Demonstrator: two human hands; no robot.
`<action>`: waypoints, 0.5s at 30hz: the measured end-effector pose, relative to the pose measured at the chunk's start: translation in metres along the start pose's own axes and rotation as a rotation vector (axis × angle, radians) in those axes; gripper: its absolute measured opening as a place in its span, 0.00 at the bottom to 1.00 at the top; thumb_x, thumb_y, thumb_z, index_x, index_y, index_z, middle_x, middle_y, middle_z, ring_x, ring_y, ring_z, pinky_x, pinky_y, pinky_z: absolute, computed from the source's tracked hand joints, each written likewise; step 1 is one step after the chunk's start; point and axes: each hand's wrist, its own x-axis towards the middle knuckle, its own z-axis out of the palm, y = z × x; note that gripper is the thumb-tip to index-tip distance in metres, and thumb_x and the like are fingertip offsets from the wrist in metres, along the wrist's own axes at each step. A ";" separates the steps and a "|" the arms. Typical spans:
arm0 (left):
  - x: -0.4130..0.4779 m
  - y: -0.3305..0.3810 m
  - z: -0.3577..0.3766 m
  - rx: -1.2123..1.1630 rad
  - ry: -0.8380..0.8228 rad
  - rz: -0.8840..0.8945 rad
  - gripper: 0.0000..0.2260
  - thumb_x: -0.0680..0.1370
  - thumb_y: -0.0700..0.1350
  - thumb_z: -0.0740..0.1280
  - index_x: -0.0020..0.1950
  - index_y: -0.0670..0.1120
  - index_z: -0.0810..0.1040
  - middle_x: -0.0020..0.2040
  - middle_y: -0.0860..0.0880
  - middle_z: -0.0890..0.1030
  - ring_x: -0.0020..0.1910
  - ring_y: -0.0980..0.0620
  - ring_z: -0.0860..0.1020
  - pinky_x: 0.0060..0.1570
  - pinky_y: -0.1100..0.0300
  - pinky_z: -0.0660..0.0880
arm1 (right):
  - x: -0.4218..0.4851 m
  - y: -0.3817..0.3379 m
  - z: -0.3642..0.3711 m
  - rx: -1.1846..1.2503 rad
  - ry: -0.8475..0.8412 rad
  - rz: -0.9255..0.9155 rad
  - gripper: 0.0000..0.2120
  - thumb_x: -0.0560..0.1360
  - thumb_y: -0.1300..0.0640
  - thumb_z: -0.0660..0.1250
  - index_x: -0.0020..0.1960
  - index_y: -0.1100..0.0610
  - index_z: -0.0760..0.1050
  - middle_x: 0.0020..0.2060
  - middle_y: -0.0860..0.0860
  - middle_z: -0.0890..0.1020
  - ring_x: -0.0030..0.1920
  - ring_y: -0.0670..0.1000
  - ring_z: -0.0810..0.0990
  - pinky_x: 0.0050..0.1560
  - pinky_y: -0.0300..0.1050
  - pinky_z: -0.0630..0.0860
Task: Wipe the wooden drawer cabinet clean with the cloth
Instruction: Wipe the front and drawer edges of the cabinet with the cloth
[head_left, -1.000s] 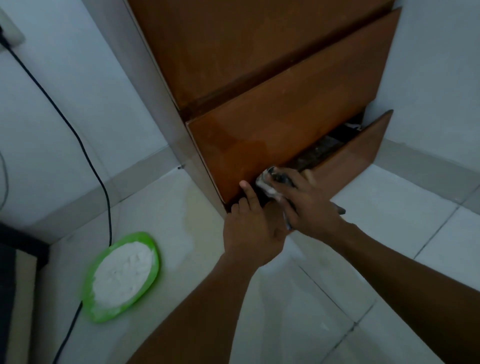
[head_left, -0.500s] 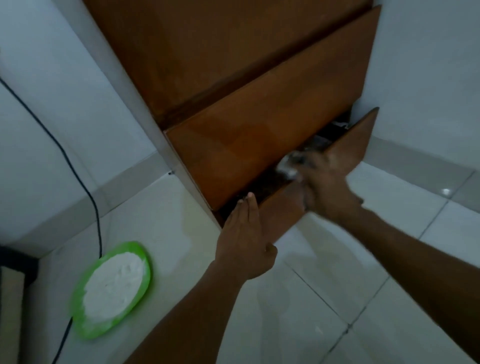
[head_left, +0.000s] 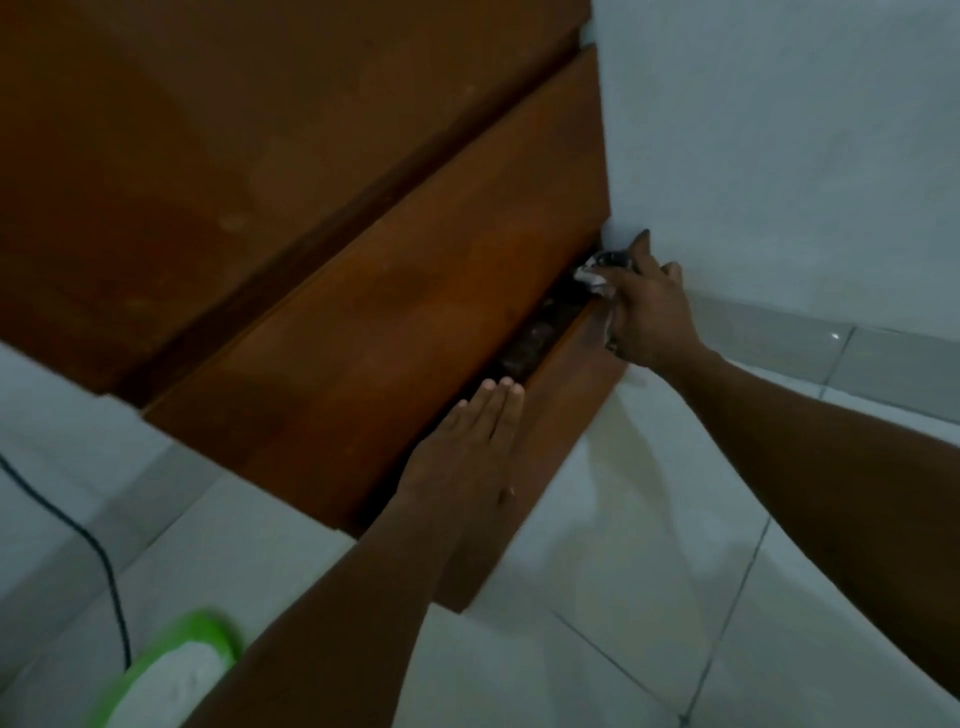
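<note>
**Cloth run to the far end of the bottom drawer's edge**

The wooden drawer cabinet fills the upper left of the frame, with the white wall at upper right and the tiled floor below. Its bottom drawer stands ajar, a dark gap showing between it and the drawer front above.

A second ago the right hand worked at the near end of that drawer's top edge, right next to the other hand. It has since swept along the edge and now sits right of centre, at the far end where the drawer meets the wall. Its fingers are curled round the cloth, a pale crumpled wad pressed onto the corner of the edge.

The left hand has changed as well — its fingers, curled on the edge a second ago, now lie straight and together, flat against the drawer at centre frame, holding nothing. It seems to be steadying the drawer.

One pass along the top edge looks finished, so the drawer's front face is probably the next surface to wipe.

At lower left a green dish of white powder and a black cable lie on the floor, well apart from both hands.
</note>
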 end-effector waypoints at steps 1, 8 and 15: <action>0.008 -0.003 -0.002 0.009 0.006 0.017 0.39 0.82 0.57 0.54 0.76 0.41 0.28 0.79 0.42 0.33 0.78 0.45 0.34 0.75 0.52 0.38 | 0.004 -0.001 0.000 0.081 0.052 0.146 0.16 0.79 0.59 0.61 0.64 0.51 0.79 0.63 0.61 0.76 0.63 0.63 0.73 0.50 0.47 0.62; 0.042 -0.007 0.000 -0.338 0.146 0.061 0.35 0.80 0.62 0.45 0.79 0.45 0.39 0.81 0.48 0.40 0.78 0.53 0.37 0.77 0.51 0.47 | -0.107 -0.076 0.049 0.551 0.233 0.359 0.20 0.84 0.57 0.54 0.75 0.54 0.67 0.69 0.56 0.74 0.67 0.54 0.73 0.67 0.53 0.71; 0.042 0.000 0.003 -0.375 0.182 0.038 0.40 0.78 0.69 0.47 0.80 0.44 0.39 0.81 0.48 0.38 0.78 0.53 0.36 0.78 0.50 0.44 | -0.090 -0.054 0.118 0.672 0.330 0.649 0.26 0.84 0.42 0.48 0.78 0.51 0.58 0.75 0.55 0.67 0.75 0.54 0.66 0.72 0.61 0.66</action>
